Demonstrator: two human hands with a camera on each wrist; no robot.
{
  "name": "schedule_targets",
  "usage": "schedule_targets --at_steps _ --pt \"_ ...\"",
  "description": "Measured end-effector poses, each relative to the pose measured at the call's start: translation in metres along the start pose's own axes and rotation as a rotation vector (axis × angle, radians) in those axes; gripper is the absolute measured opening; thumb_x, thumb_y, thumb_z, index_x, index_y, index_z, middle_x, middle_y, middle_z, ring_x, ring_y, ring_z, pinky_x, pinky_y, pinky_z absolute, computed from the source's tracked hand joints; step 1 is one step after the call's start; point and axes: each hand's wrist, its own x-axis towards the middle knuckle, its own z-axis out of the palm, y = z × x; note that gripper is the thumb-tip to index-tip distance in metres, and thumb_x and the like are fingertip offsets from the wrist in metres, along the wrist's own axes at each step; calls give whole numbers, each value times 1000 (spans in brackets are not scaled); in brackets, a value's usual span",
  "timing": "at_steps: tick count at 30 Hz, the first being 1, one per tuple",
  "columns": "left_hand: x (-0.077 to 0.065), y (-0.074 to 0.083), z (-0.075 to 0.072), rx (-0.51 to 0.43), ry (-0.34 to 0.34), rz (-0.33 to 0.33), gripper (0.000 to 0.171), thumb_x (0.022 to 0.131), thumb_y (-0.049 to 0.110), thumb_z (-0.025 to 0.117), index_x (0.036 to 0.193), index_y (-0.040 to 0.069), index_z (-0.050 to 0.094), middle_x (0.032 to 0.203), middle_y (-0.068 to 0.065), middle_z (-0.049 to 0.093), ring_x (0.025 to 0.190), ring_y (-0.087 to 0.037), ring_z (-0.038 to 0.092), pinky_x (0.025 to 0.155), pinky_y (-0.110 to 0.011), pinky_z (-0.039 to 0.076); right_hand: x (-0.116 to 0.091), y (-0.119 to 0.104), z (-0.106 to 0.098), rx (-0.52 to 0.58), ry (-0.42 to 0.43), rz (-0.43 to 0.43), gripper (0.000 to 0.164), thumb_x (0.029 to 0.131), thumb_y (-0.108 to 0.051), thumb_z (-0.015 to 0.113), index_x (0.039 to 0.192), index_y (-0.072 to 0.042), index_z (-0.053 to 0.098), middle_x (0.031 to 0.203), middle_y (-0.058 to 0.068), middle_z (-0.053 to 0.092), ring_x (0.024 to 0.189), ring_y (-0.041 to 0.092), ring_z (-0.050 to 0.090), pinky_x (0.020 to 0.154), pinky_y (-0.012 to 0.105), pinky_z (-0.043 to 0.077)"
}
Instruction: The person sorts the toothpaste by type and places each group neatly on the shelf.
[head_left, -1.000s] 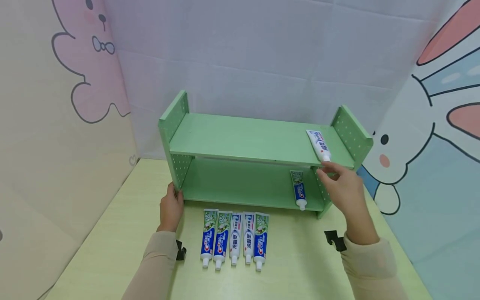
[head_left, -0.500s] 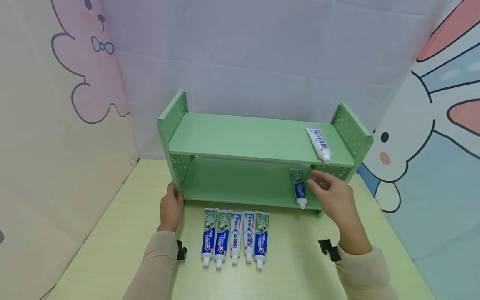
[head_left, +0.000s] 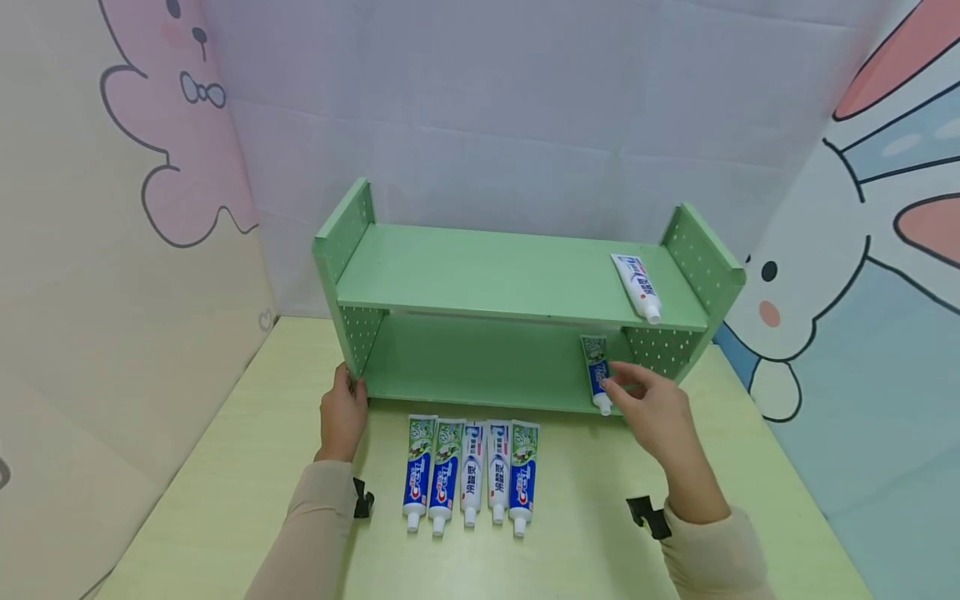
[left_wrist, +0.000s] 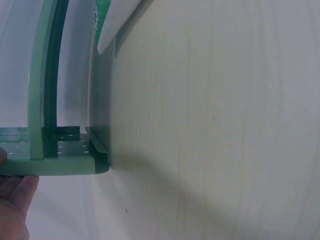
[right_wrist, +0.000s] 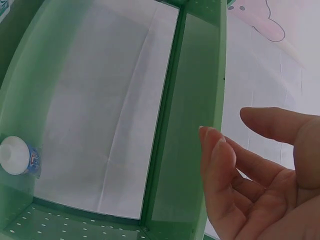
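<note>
My left hand (head_left: 342, 421) grips the lower left side panel of a green two-tier shelf rack (head_left: 457, 271); in the left wrist view, thumb and fingers (left_wrist: 22, 192) sit on either side of its edge. On the lower tier, toward the right, lies a green-and-blue toothpaste tube (head_left: 597, 373), cap facing front. My right hand (head_left: 660, 417) is right beside it, fingertips overlapping the tube's edge in the head view. The right wrist view shows that thumb and fingers (right_wrist: 217, 155) spread apart, nothing between them. A white toothpaste tube (head_left: 637, 287) lies on the upper tier's right end.
In front of the rack, several toothpaste tubes lie side by side on the table: green-and-blue ones (head_left: 417, 475) and white ones (head_left: 472, 475), caps toward me. The rack's raised right side panel (head_left: 705, 267) stands beside the right arm. A pale cloth (head_left: 510, 117) hangs behind.
My right hand has come down and left from the upper tier's front edge, by the white tube's cap, to the tube on the lower tier. The left hand stays on the side panel.
</note>
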Motion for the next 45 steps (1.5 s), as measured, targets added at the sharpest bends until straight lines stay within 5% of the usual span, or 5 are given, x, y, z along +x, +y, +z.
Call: schedule_targets --at_steps 24,45 --pt "1 0 -1 -3 -14 -5 37 100 6 52 136 -1 44 115 -32 61 98 -45 63 76 -56 49 -7 27 43 92 -30 -3 37 96 -16 63 128 1 61 105 12 66 94 28 62 62 31 49" --pt "1 -2 0 3 -11 3 36 100 5 52 135 -1 44 112 -32 62 95 -46 64 73 -56 50 -16 45 89 65 -72 16 33 93 -15 66 121 1 66 95 6 67 86 23 62 64 35 51"
